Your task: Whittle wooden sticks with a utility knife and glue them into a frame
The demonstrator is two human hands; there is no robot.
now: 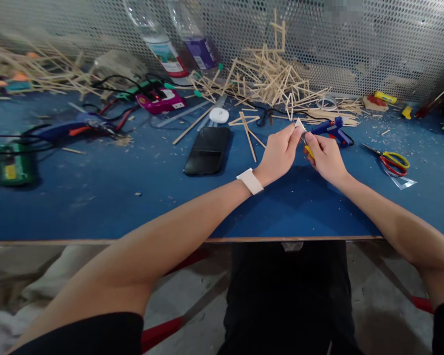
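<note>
My left hand point(278, 152) is closed, pinching a small pale flat piece point(299, 124) whose tip shows above the thumb. Against it, from the right, my right hand point(327, 157) grips a yellow-handled utility knife point(309, 151). Its blade is mostly hidden between the two hands, so I cannot tell whether it touches the piece. Just behind my right hand lies a blue glue gun point(331, 129). Crossed thin wooden sticks point(248, 135) rest to the left of my left hand, and a black phone point(208, 150) is farther left.
Scissors point(392, 160) and a clear set square point(405, 182) lie on the right of the blue table point(133, 212). A heap of sticks point(274, 74), two bottles point(166, 56) and a magenta box point(161, 101) stand along the metal mesh. Corded tools point(70, 127) are at left.
</note>
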